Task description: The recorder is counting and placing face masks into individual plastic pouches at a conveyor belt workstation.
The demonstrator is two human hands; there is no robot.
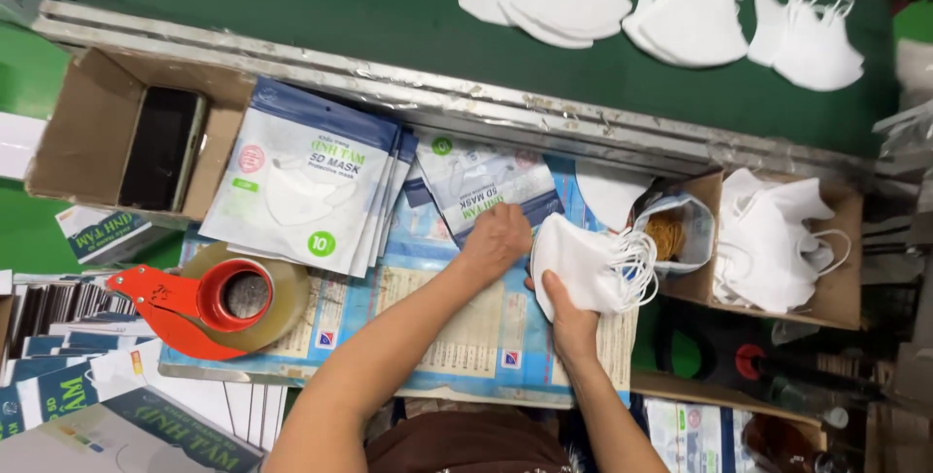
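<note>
Gripping white masks [583, 274] in right hand [569, 322], left hand [498, 238] fingers pinching pouch [486, 186], green conveyor [292, 1] beyond

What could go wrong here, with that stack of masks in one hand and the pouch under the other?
1. The right hand pinches the mask stack from below only; its ear loops hang loose and could snag or let a mask slip out.
2. The left hand presses a single pouch lying on other printed sheets, so it may slide.
3. The tape dispenser sits close to the left forearm and could get bumped.
</note>
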